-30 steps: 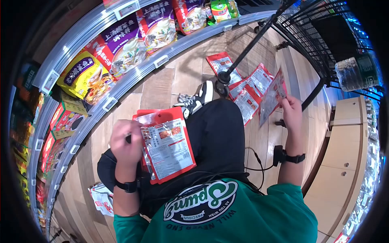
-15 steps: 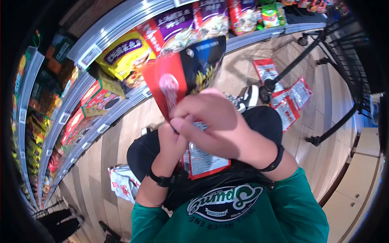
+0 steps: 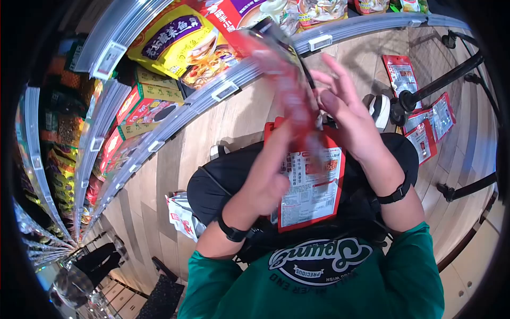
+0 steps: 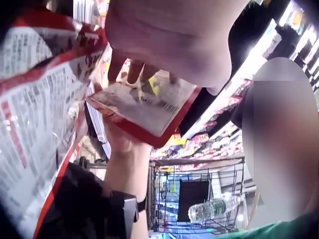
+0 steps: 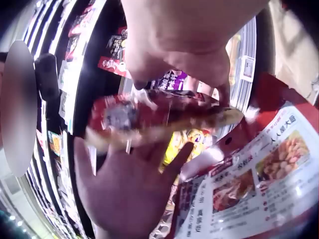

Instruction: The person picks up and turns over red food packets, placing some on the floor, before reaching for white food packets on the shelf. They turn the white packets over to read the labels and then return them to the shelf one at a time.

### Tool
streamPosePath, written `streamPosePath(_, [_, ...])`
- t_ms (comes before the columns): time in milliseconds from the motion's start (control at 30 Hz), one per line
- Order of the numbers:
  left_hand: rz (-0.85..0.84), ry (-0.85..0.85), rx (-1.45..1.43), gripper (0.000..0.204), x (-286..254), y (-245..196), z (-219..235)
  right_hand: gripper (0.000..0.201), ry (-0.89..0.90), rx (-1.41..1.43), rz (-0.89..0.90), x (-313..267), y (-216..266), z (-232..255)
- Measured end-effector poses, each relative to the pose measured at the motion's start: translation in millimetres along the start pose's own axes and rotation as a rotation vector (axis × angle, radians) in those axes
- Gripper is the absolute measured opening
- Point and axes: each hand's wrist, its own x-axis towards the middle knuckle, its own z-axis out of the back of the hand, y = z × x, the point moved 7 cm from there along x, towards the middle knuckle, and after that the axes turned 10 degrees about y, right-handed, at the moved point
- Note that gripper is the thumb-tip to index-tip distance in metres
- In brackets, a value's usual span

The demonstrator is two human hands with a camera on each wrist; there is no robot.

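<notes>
A red-and-black food pouch (image 3: pixel 295 87), blurred and tilted, is between my two hands above the lap. My left hand (image 3: pixel 268 178) lies along its lower side in the head view; the right wrist view shows this left hand (image 5: pixel 129 181) with fingers spread against the pouch (image 5: pixel 154 117). At the other side my right hand (image 3: pixel 348 111) touches the pouch's edge, fingers straight and apart. The left wrist view shows the pouch's pale printed back (image 4: pixel 149 102) below the left palm (image 4: pixel 169 37). A red pouch with a white label (image 3: pixel 313 186) lies on the lap under both hands.
Several red pouches (image 3: pixel 419 141) lie on the floor beside the wheeled black cart (image 3: pixel 449 90). Shelves hold yellow pouches (image 3: pixel 180 42) and red-and-green boxes (image 3: pixel 149 103). A white packet (image 3: pixel 183 215) is on the floor at left. Another person (image 3: pixel 74 284) is farther back.
The right hand first held a pouch out at the right. Both hands then met on the red-and-black pouch. Now they are apart on either side of it, and the head view has shifted.
</notes>
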Motion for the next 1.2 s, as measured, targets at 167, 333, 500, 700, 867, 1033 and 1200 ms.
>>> streamPosePath(167, [-0.104, 0.149, 0.933, 0.075, 21.5, -8.1, -25.2, 0.066, 0.210, 1.036, -0.307, -11.7, -33.7, -19.9])
streamPosePath(333, [0.028, -0.236, 0.725, 0.089, 13.7, -3.1, 1.8, 0.068, 0.289, 1.017, -0.218, -18.2, -8.8, -21.0])
streamPosePath(500, [0.090, -0.267, 0.044, 0.088, 9.6, 12.4, -1.7, 0.067, 0.288, 1.014, -0.235, -26.0, -8.3, -22.9])
streamPosePath(700, [0.020, -0.336, -0.036, 0.070, 0.7, 15.3, 3.9, 0.067, 0.119, 0.885, -0.203, -19.1, -8.1, -2.0])
streamPosePath(867, [0.021, -0.385, -0.008, 0.055, -8.3, 20.1, 12.5, 0.065, -0.048, 0.797, -0.053, 1.7, 3.3, 33.8])
streamPosePath(1033, [0.005, -0.473, 0.193, 0.050, -8.1, 14.5, 19.2, 0.042, -0.109, 0.558, -0.117, 3.6, -16.0, 39.6])
streamPosePath(1200, [0.025, -0.471, 0.144, 0.053, -5.1, 16.2, 24.1, 0.042, -0.086, 0.316, -0.097, 5.6, -16.4, 40.7])
